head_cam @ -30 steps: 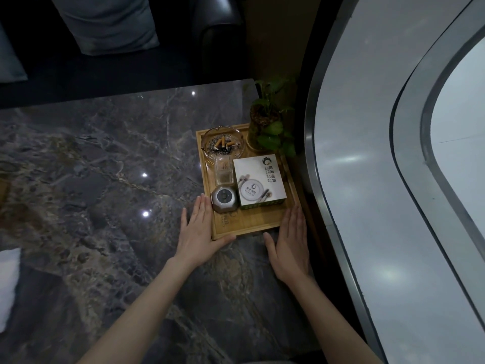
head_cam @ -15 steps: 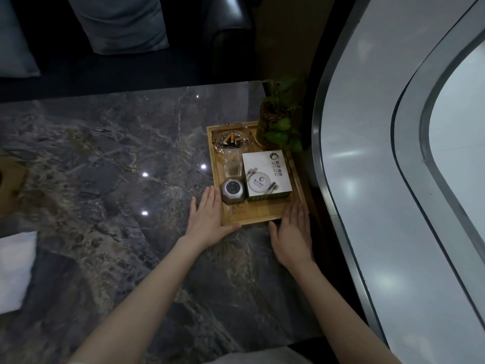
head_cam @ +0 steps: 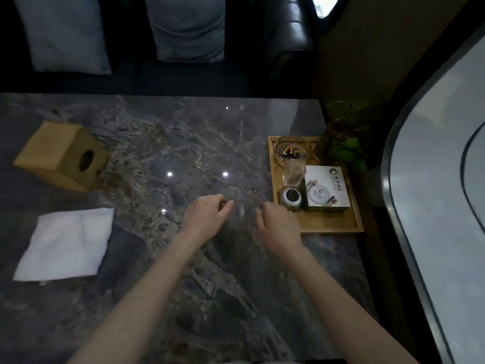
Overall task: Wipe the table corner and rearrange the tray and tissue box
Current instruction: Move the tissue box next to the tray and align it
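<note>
A wooden tray (head_cam: 332, 224) sits at the right edge of the dark marble table (head_cam: 183, 143), holding an ashtray with butts, a glass, a small metal jar and a white box. A wooden tissue box (head_cam: 63, 156) lies tipped on its side at the far left. A white folded cloth (head_cam: 65, 244) lies flat at the near left. My left hand (head_cam: 206, 215) hovers over the table middle, fingers loosely curled, holding nothing. My right hand (head_cam: 278, 224) is just left of the tray's near corner, also holding nothing.
A potted green plant (head_cam: 343, 143) stands at the tray's far right corner. A dark sofa with grey cushions (head_cam: 187, 27) runs behind the table. A curved pale wall panel (head_cam: 441, 206) borders the table on the right.
Both hands have come off the tray's near edge and moved left. The view has swung left, bringing the tissue box and the whole cloth into sight.
</note>
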### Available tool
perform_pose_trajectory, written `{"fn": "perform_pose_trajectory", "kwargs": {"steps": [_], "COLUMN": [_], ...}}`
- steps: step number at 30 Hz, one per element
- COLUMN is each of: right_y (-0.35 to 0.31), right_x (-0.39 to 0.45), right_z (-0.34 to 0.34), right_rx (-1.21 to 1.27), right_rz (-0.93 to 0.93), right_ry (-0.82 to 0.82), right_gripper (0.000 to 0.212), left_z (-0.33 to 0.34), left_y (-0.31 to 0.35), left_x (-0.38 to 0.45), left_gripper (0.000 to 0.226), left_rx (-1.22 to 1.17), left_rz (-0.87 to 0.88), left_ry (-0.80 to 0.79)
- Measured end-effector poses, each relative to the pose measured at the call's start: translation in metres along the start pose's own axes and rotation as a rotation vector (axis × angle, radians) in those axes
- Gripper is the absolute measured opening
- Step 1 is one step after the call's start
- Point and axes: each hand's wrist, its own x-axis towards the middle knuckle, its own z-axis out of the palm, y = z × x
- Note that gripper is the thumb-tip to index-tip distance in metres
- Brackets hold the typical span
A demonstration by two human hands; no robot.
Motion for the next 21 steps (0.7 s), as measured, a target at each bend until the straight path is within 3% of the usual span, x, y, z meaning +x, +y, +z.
{"fn": "perform_pose_trajectory", "kwargs": {"steps": [9,13,21], "right_y": [-0.131,-0.189,-0.284], "right_x": [0.062,0.09,0.132], "right_z": [0.019,0.032,0.083], "right_rx": [0.128,0.179,0.595], "right_rz": [-0.114,-0.162,-0.002], "right_ry": [-0.07,-0.079,-0.154], "right_gripper": [0.029,0.038,0.055], "left_z": [-0.103,-0.138,-0.171], "left_y": [-0.104,-0.162,-0.254], "left_x": [-0.01,-0.01,0.013], "left_gripper": [0.03,0.045,0.08], "left_rx": [-0.019,-0.02,0.07], "left_rz": [-0.134,-0.163,-0.278], "left_ry": [0.231,0.315,0.428]}}
